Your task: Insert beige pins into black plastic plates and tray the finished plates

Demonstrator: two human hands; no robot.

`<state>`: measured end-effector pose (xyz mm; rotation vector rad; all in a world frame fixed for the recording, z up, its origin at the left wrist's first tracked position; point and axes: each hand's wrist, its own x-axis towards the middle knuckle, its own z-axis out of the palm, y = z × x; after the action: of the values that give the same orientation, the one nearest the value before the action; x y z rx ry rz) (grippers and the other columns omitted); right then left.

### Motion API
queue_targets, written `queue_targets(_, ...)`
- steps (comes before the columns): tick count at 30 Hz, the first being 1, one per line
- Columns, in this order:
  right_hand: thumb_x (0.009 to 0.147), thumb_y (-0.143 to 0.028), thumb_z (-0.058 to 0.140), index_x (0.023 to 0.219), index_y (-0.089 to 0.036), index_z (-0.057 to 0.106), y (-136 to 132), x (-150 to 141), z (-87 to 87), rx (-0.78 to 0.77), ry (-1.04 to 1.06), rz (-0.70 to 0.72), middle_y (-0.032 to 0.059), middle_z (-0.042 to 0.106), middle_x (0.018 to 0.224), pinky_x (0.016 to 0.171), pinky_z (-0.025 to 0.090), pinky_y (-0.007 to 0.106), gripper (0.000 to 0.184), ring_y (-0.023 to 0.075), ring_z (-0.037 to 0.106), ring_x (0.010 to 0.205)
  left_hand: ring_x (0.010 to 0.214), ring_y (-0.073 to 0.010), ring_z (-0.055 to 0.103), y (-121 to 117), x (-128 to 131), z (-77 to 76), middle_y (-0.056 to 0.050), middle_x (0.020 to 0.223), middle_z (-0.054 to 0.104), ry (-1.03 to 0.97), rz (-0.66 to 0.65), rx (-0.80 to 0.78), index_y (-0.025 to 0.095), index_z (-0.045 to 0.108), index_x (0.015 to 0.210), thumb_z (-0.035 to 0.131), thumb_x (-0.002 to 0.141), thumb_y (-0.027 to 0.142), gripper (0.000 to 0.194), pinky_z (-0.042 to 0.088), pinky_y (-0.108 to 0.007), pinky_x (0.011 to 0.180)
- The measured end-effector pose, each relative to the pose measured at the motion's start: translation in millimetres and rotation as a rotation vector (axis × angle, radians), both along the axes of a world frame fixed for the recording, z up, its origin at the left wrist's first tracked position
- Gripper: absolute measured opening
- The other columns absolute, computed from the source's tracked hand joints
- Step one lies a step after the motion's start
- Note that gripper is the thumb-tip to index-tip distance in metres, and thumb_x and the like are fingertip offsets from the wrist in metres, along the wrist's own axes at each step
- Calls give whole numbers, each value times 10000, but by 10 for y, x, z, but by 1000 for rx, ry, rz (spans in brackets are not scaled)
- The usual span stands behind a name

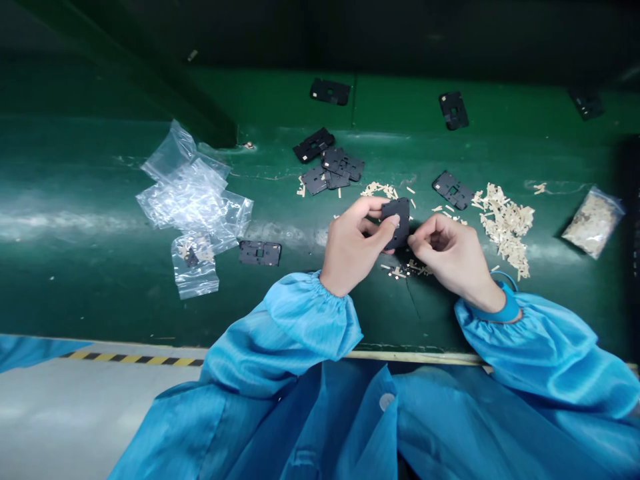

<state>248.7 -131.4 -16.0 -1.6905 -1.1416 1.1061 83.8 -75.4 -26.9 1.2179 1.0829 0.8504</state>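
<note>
My left hand (356, 243) grips a flat black plastic part (400, 223), thumb on its face and fingers behind, held tilted above the bench. Close to the part's right edge, my right hand (445, 250) has its thumb and forefinger pinched together; whatever may be between them is too small to make out. Beneath the hands lie small dark bits and pale strips (397, 272). A larger heap of cream-coloured strips (507, 227) spreads to the right of my right hand. Just beyond my left hand, several similar black parts (343, 163) lie in an overlapping pile.
Clear plastic bags (187, 193) are heaped at the left, with a small bag of parts (194, 263) in front. A filled bag (593, 221) lies far right. Single black parts (260, 253) are scattered on the green bench (280, 307). A green post (200, 113) stands at the back left.
</note>
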Motion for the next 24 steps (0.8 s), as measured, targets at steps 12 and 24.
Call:
queue_targets(12,813,-273,722,706,-184,606,1,23,31,-18,-19,52,-24,587,593,472,332,240,182,89,450,504,657,-93,676,1,-11,-27,-18,962,744,-60,-20,-6,205,696,1098,702,894,306,228,614,-179,529)
queue_targets(24,821,-541,796,731,-174,629,31,122,33,-203,56,110,3,625,597,436,333,243,413,88,471,458,796,-171,753,21,-24,-42,-24,866,739,-107,-18,-90,189,668,1075,743,874,408,306,633,-211,541)
